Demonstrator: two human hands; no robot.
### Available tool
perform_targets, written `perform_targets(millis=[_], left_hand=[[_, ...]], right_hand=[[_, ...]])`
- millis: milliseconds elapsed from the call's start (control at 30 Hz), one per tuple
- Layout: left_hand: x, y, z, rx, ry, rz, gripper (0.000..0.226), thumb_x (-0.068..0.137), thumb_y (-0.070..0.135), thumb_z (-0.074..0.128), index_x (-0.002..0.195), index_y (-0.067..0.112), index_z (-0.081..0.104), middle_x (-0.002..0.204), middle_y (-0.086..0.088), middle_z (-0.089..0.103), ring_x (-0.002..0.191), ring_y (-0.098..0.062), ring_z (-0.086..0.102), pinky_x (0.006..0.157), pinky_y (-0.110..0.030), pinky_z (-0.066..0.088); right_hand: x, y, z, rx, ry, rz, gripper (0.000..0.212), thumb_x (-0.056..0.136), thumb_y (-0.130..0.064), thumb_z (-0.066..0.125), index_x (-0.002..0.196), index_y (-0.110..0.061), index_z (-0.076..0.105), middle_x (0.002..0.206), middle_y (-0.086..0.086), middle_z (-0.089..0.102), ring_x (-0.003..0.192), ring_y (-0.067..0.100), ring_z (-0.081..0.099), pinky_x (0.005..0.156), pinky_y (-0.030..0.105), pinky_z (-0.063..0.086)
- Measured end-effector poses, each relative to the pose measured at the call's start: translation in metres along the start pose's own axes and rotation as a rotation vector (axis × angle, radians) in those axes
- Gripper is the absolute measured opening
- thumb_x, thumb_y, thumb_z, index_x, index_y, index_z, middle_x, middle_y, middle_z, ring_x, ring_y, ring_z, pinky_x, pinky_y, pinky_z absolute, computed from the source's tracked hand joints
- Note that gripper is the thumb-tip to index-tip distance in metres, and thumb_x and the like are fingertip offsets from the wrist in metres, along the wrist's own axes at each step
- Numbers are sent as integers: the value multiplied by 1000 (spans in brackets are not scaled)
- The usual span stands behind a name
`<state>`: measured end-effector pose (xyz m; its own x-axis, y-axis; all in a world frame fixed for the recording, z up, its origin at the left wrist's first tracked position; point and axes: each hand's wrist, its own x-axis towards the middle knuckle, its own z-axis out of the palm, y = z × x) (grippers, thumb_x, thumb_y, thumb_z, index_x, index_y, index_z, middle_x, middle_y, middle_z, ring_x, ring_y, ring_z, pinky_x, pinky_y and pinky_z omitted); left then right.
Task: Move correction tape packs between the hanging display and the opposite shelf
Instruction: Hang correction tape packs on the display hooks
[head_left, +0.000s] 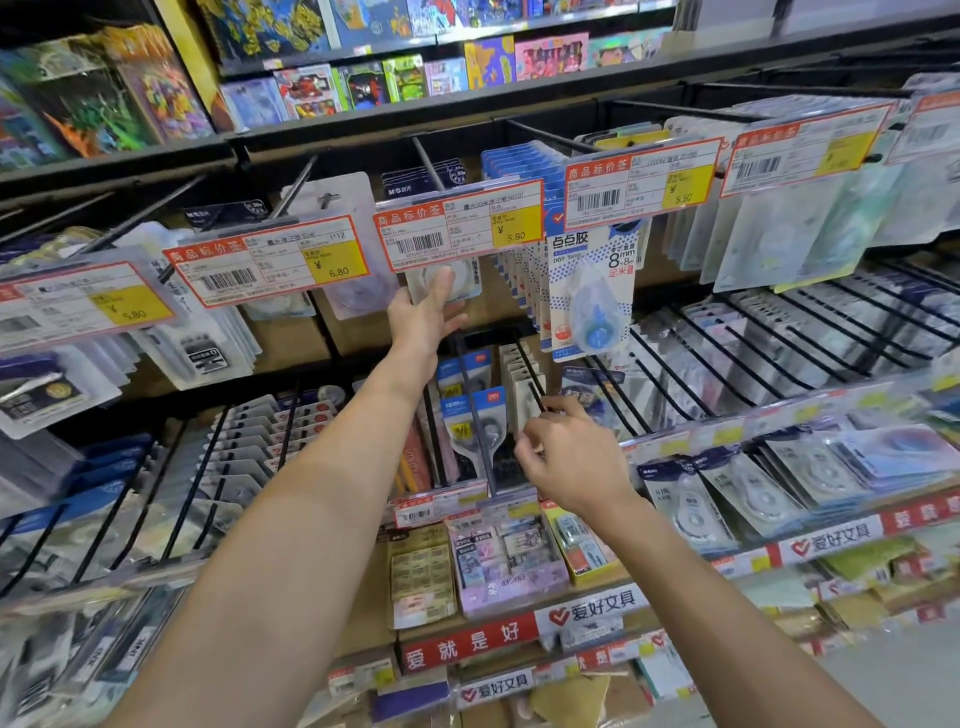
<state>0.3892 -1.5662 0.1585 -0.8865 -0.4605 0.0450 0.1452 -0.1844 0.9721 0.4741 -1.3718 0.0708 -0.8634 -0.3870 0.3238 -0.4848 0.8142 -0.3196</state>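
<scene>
A hanging display of black pegs carries blister packs of correction tape. My left hand reaches up under the price tag marked 5.80 and touches the bottom of a clear correction tape pack hanging there, fingers spread around its lower edge. My right hand is lower, with thumb and fingers pinched near the tip of a black peg that carries beige-backed packs. Whether the right hand holds anything is hidden by the fingers.
A dot tape pack hangs right of my left hand. More price tags front the pegs. Lower pegs hold blue tape packs. Eraser boxes sit on the shelf below. Colourful boxes line the top shelf.
</scene>
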Motion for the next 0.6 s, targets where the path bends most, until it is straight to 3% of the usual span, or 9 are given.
perform_targets(millis=[167, 300, 433, 533, 600], left_hand=[[-4, -1, 5, 14, 56, -27, 37, 95, 33, 68, 126, 18, 53, 113, -4, 69, 93, -24, 71, 69, -30, 60], [-19, -1, -6, 97, 45, -91, 50, 93, 43, 68, 127, 9, 56, 115, -13, 65, 100, -26, 70, 78, -34, 62], [-41, 4, -25, 148, 6, -201, 31, 101, 30, 60, 117, 6, 49, 111, -16, 59, 105, -31, 67, 77, -33, 60], [-60, 9, -44, 311, 16, -198, 24, 101, 26, 61, 112, 6, 53, 117, -16, 61, 106, -29, 67, 74, -32, 59], [-76, 13, -60, 513, 9, -148, 20, 99, 28, 64, 103, 9, 61, 111, -10, 66, 103, -23, 67, 83, -38, 60]], right_hand=[[-1, -1, -1, -5, 10, 2, 31, 94, -32, 51, 80, -14, 70, 94, 1, 75, 128, 18, 50, 65, 40, 54], [-1, -1, -2, 7, 11, 9, 29, 94, -31, 52, 80, -13, 71, 94, 1, 75, 127, 17, 50, 65, 39, 54], [1, -4, -6, 36, -15, 32, 30, 95, -32, 52, 82, -12, 71, 98, 3, 74, 131, 17, 48, 70, 41, 56], [3, -7, -17, 48, -106, 56, 29, 97, -35, 51, 93, -15, 71, 107, 4, 72, 136, 16, 42, 79, 43, 54], [4, -9, -27, 75, -203, 57, 30, 99, -39, 51, 100, -16, 70, 113, 6, 70, 138, 19, 39, 87, 44, 53]])
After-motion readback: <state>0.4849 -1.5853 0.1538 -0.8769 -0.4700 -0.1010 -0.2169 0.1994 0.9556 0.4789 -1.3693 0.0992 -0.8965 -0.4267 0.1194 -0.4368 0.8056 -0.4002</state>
